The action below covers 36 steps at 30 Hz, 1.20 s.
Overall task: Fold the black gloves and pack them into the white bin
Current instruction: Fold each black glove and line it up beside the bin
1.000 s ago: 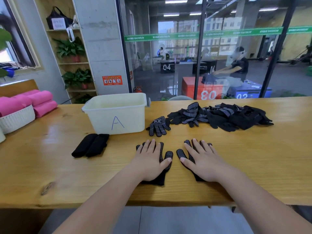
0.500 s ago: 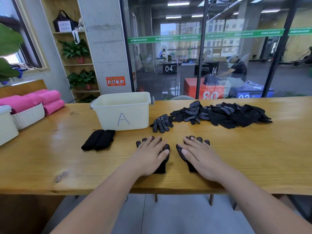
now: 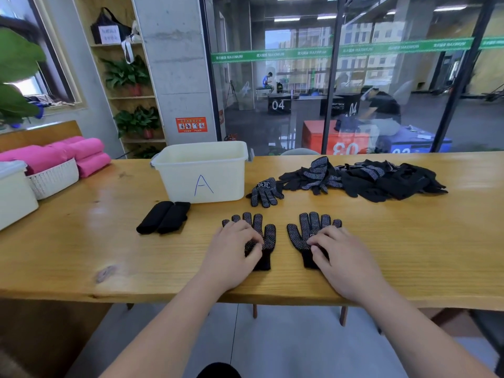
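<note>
Left glove (image 3: 268,236) and right glove (image 3: 302,230), black with white grip dots, lay side by side near the tabletop (image 3: 409,241) edge, in front of the white bin (image 3: 201,173). The left hand (image 3: 231,249), fingers curled, pinched the left glove's palm; the right hand (image 3: 341,255) pinched the right glove likewise. Both hands hid much of the gloves' palms.

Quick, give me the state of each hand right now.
Left hand: fingers curled, pinching the left glove.
Right hand: fingers curled, pinching the right glove.
</note>
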{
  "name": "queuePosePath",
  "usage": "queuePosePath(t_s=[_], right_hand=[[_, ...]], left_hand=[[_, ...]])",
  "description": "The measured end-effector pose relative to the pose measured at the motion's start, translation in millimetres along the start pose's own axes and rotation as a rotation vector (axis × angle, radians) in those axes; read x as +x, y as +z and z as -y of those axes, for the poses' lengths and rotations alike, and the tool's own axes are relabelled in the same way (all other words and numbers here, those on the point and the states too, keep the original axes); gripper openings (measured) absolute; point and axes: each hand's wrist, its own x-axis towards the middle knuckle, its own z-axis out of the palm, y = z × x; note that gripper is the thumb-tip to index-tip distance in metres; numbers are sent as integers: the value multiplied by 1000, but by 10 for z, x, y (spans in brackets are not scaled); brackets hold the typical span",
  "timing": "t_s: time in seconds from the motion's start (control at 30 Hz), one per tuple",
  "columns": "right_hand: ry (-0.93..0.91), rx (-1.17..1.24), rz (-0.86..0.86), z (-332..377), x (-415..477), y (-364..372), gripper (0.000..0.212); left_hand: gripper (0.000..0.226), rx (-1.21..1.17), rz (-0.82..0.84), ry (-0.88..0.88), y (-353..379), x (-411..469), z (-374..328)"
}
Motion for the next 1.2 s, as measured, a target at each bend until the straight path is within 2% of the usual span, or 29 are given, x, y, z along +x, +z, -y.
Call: queuePosePath(t_s=[0.13, 0.3, 0.43, 0.63, 0.73, 0.83, 1.0, 1.07, 1.2], right_hand=[[-48, 10, 25, 14, 33, 34, 43], [-28, -19, -133, 3, -23, 33, 28], [-47, -17, -58, 13, -15, 29, 34], [-63, 12, -18, 20, -12, 3, 39], [-50, 99, -43, 1, -6, -15, 38], [-32, 291, -41, -11, 5, -55, 39], [-38, 514, 54, -80, 11, -93, 59], [-27, 517, 74, -107, 16, -72, 53], [107, 707, -14, -138, 21, -92, 17]], left_hand=[[18, 41, 17, 9, 7, -25, -50], [10, -3, -60, -47, -28, -29, -36], [14, -1, 28, -109, -48, -12, -45], [11, -26, 25, -139, -37, 25, -38], [12, -120, -36, -188, -69, 64, -59], [12, -297, -105, -235, -127, 134, -191], [10, -447, -67, -192, -3, 302, -581], [10, -424, 11, -169, 112, 341, -710], [13, -355, 51, -135, 239, 401, -704]])
